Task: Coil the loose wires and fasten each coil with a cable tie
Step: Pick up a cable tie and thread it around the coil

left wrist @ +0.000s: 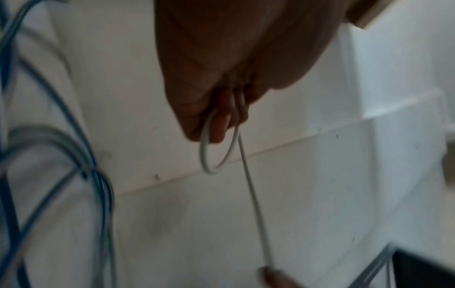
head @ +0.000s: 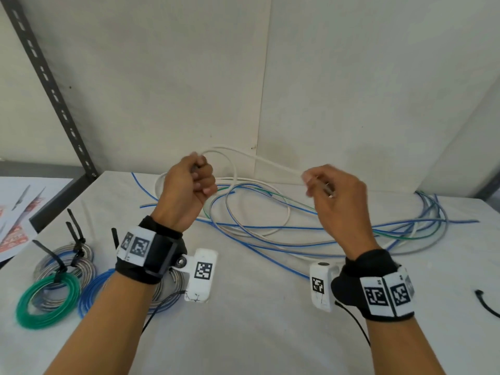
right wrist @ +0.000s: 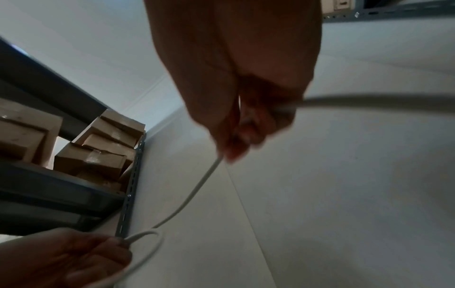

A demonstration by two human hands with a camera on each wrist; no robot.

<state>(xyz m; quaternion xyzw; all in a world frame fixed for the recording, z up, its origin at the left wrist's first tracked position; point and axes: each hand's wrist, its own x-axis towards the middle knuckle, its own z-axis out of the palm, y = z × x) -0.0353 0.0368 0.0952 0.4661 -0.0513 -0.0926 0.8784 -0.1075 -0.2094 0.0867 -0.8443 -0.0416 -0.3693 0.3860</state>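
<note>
Low in the head view, two forearms reach up from the bottom edge over the white table (head: 257, 334), each wrist wrapped in a black band carrying a white camera block. At lower left, finished coils lie beside the left forearm: a green coil (head: 47, 303), a blue coil (head: 94, 290) and a grey coil (head: 67, 262), with black cable ties (head: 73, 228) sticking up from them. A loose black cable tie (head: 487, 304) lies at the right edge. Higher, at frame centre, both hands are raised above the table. The left hand (head: 189, 185) is a closed fist around the white wire (head: 243, 154); the left wrist view shows small loops of it gathered between the curled fingers (left wrist: 216, 128). From there the white wire runs across to the right hand (head: 332, 196), whose thumb and fingertips pinch it, the other fingers loosely bent. Beyond and beneath the hands, loose wires (head: 297, 234) in blue, grey, green and white sprawl tangled across the middle and right of the table. Farther back stands a pale wall, with a dark slotted shelf upright (head: 51, 87) slanting down the upper left.
</note>
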